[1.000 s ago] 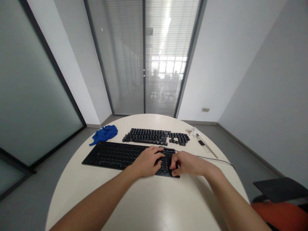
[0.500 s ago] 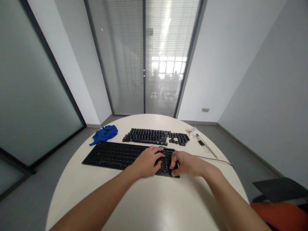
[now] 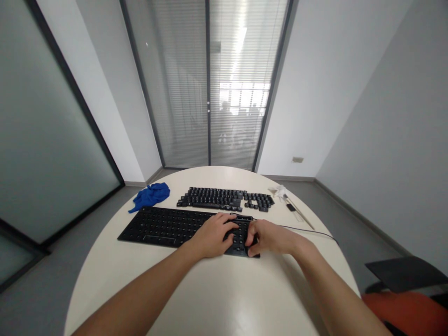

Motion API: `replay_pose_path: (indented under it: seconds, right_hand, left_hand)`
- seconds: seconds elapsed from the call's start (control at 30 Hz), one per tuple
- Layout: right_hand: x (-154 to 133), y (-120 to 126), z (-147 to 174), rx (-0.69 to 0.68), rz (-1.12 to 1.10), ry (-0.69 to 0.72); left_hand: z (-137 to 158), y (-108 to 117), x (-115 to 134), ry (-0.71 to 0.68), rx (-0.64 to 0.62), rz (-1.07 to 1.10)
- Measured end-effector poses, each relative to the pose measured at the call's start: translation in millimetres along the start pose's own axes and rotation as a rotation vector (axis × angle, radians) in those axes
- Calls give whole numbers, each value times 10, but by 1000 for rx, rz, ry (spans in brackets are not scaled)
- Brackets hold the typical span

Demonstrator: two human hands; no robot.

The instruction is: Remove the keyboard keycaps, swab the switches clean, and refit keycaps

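A black keyboard base (image 3: pixel 164 224) lies across the round table, its bare key posts showing over most of it. My left hand (image 3: pixel 215 235) rests on its right part, fingers spread and pressing down. At the right end my right hand (image 3: pixel 264 238) bends over the number-pad area, thumb and fingers pinched around a small black keycap (image 3: pixel 255 241). Most of that keycap is hidden by the fingers, and I cannot tell whether it is still on the base. Behind the base, loose black keycaps (image 3: pixel 210 198) lie in rows on the table.
A crumpled blue cloth (image 3: pixel 151 196) lies at the table's (image 3: pixel 224 289) left rear. At the right rear are a white crumpled tissue (image 3: pixel 278 190), a thin stick (image 3: pixel 301 212) and a small black piece (image 3: pixel 290 207). A cable (image 3: pixel 308 229) runs off right. An orange chair (image 3: pixel 408 310) stands at lower right.
The whole view has shifted very slightly. Both hands keep their places on the keyboard base, with no clear movement of the fingers.
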State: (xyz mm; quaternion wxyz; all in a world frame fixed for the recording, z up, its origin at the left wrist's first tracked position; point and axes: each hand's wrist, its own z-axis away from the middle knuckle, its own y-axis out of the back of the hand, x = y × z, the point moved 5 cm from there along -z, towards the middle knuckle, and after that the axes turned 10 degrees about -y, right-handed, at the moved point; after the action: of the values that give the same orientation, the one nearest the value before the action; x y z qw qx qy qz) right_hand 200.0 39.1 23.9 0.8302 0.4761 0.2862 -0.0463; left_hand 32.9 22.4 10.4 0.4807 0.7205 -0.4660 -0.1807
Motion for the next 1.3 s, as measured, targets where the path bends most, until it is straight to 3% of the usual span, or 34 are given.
replay_pose_path:
  seconds: [0.13, 0.2, 0.37, 0.47, 0.63, 1.07, 1.2, 1.3]
  right_hand:
    - [17, 70, -4, -51, -72, 205]
    - [107, 159, -38, -5, -114, 236]
    - [586, 555, -132, 591, 0, -30]
    - [780, 620, -158, 703, 110, -167]
    - [894, 599, -192, 724, 167, -250]
    - [878, 614, -161, 691, 204, -234]
    - [766, 583, -125, 624, 85, -170]
    - [540, 490, -111, 500, -76, -2]
  left_hand:
    - [2, 4, -8, -5, -3, 0]
    - [2, 3, -15, -6, -6, 3]
    - [7, -8, -28, -5, -6, 11]
    - [11, -16, -31, -5, -9, 12]
    - [17, -19, -29, -5, -3, 16]
    - [16, 11, -19, -4, 14, 44]
    - [17, 22, -64, 8, 50, 109]
    - [22, 39, -142, 44, 119, 215]
